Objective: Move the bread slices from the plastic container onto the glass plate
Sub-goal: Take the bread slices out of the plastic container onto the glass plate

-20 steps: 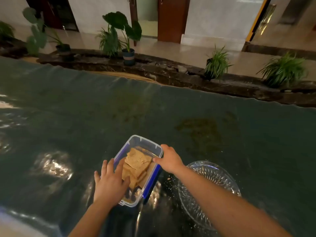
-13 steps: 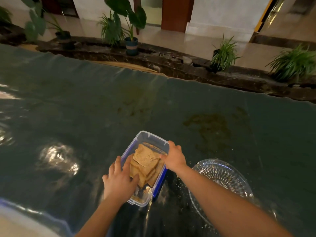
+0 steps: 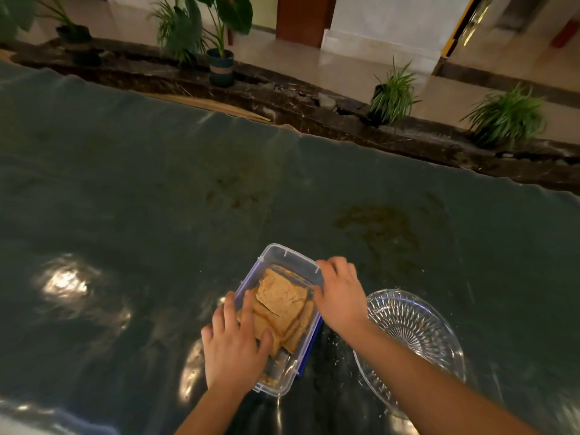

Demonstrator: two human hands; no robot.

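A clear plastic container (image 3: 284, 257) with blue clips sits on the dark table and holds several tan bread slices (image 3: 281, 301) stacked at a slant. My left hand (image 3: 233, 348) lies on the container's near left side, its fingers spread over the lower slices. My right hand (image 3: 340, 293) grips the container's right rim. Right of the container stands a cut-glass plate (image 3: 417, 328) with no bread on it; my right forearm crosses its near edge.
Crumbs lie on the glossy dark table cover (image 3: 157, 215) between container and plate. Beyond the table's far edge runs a dark stone ledge (image 3: 314, 102) with potted plants (image 3: 392, 92). Bright light reflections show at left.
My right hand has slid a little along the container's right rim and closed on it. My left hand has stayed over the lower slices. The camera has tilted down.
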